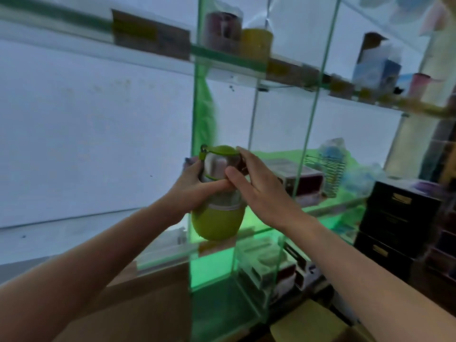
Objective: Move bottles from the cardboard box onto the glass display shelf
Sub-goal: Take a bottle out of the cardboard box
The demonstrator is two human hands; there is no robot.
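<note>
A green bottle (pixel 218 222) with a rounded base, clear upper part and green lid is held up in front of the glass display shelf (pixel 328 208). My left hand (pixel 197 186) grips its neck from the left, thumb across the front. My right hand (pixel 261 186) holds the top part from the right, fingers curled at the lid and clasp. The bottle hangs just outside the shelf's front left glass edge, above the lower level. A corner of a cardboard box (pixel 308 324) shows at the bottom.
The upper shelf (pixel 229 58) carries a yellow-lidded bottle (pixel 256 44), a dark jar and boxed goods. On the middle shelf stand boxes (pixel 303 178) and a wrapped blue bottle (pixel 332 166). Black boxes (pixel 399 218) are stacked at right. A white wall fills the left.
</note>
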